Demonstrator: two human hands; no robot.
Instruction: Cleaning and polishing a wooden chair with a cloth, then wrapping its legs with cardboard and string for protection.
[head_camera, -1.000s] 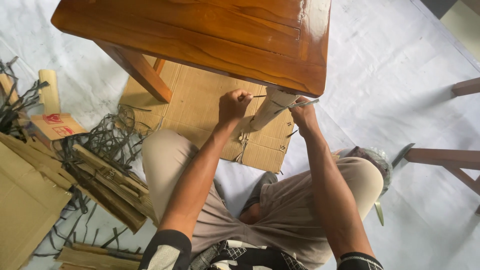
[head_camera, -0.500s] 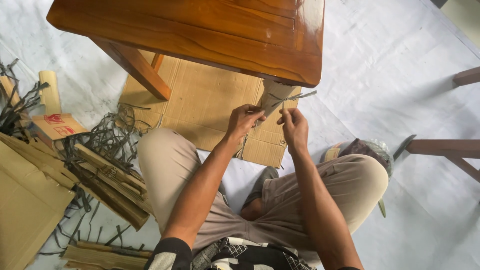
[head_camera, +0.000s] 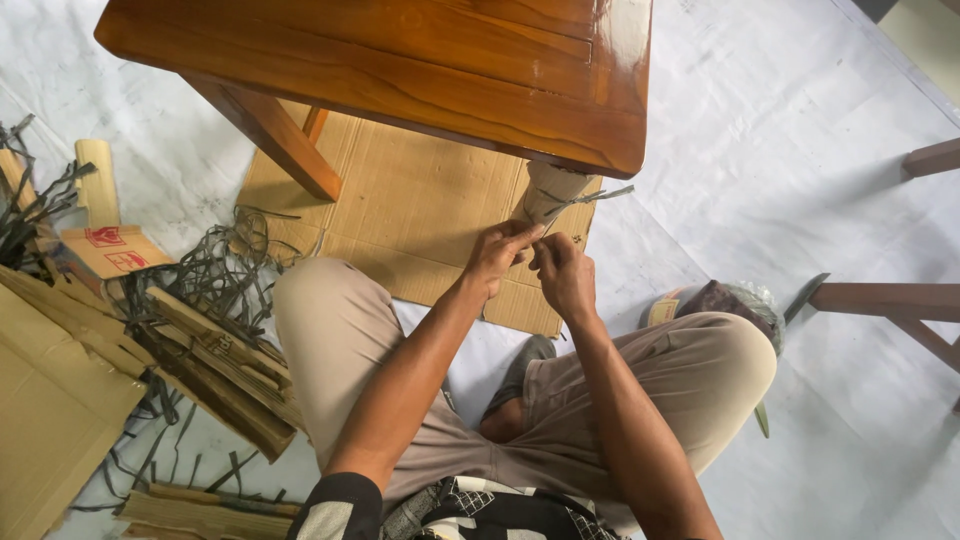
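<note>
Two hands meet just below the near corner of the polished wooden desk (head_camera: 400, 70), where a paper-wrapped desk leg (head_camera: 550, 192) comes down. The left hand (head_camera: 497, 258) pinches a thin grey strap (head_camera: 590, 197) between thumb and forefinger, fingers (head_camera: 520, 235) clenched on it right at the foot of the wrapping; the strap runs up from the fingers around the leg, and its loose end sticks out to the right. The right hand (head_camera: 565, 275) sits just beside, touching the left, fingers curled in; whether they grip the strap too I cannot tell. Beyond the fingers a flat cardboard sheet (head_camera: 420, 200) lies under the leg, likely to spare the white floor covering (head_camera: 780, 150). Well to the left of the fingers lie cardboard scraps (head_camera: 60, 400) and tangled dark straps (head_camera: 215, 270), within reach of the seated person.
</note>
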